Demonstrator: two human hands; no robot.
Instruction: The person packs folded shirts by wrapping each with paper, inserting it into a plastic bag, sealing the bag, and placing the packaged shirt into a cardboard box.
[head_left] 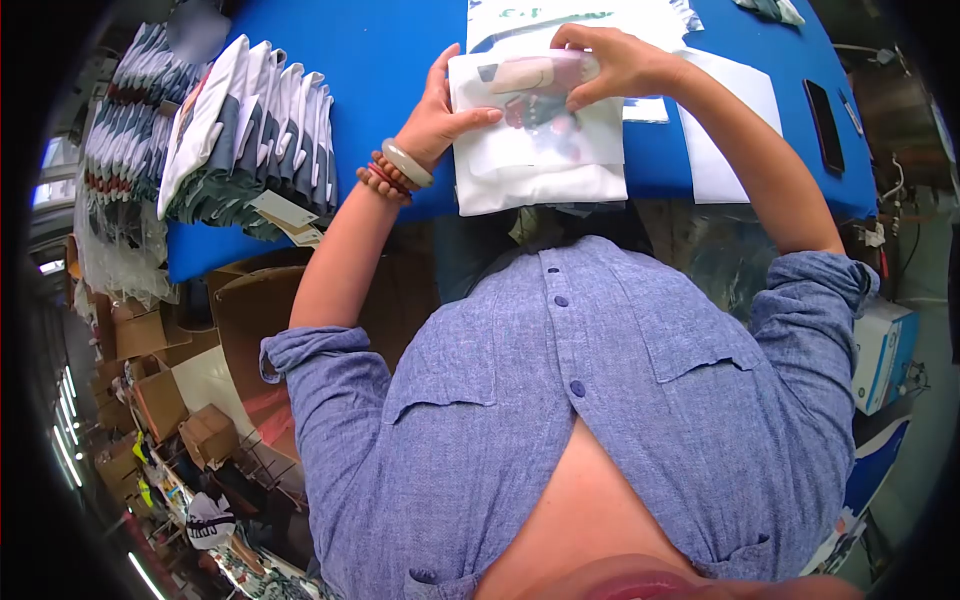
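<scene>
A folded white garment, apparently a T-shirt (545, 192), lies at the table's near edge in front of me. A translucent white sheet (480, 145) covers its upper part, and a coloured print shows faintly through. My left hand (440, 118) grips the left edge, thumb on top of the sheet and fingers along the side. At the upper right corner, my right hand (622, 68) curls with thumb and fingers closed on the sheet. Bracelets circle my left wrist.
Stacked folded white and dark green garments (250, 130) stand left on the blue table (390, 40). White sheets (735, 120) lie to the right, beside a dark phone (825, 125). More printed white material (580, 12) is behind. Cardboard boxes (208, 435) sit on the floor at left.
</scene>
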